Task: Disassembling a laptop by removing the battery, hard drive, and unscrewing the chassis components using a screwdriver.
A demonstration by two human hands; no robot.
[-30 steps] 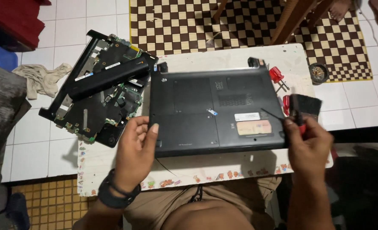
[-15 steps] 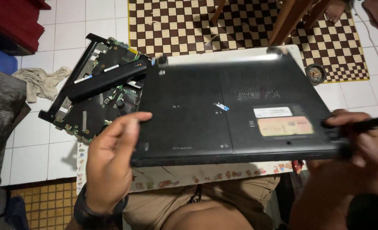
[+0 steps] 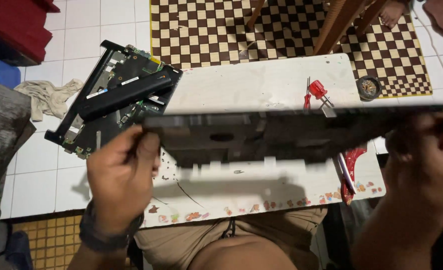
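The left hand (image 3: 121, 182) grips the left end of a dark laptop (image 3: 281, 135), thumb on the near face and fingers curled behind it. The right hand (image 3: 424, 165) closes around the right end, though blur hides how its fingers lie; something dark sticks out past it, too smeared to name. The laptop is held off the table (image 3: 261, 82), tilted so that mostly its long edge and a strip of its underside face the camera, and it spans nearly the table's full width. It is blurred throughout.

A red screwdriver (image 3: 317, 91) lies near the table's far right corner, with a thinner red-handled one (image 3: 307, 97) just beside it on the left. At the right edge, below the laptop, a red-patterned item and a pale pen-like stick (image 3: 344, 172) show, partly hidden.

Off the table's left edge, on the white tiled floor (image 3: 36, 165), rests an opened laptop chassis (image 3: 109, 100) with a bare circuit board, a long black bar lying across it. A crumpled cloth (image 3: 46, 97) lies left of that. A small round dish (image 3: 369, 87) sits on the checkered rug (image 3: 206, 30) past the right far corner.
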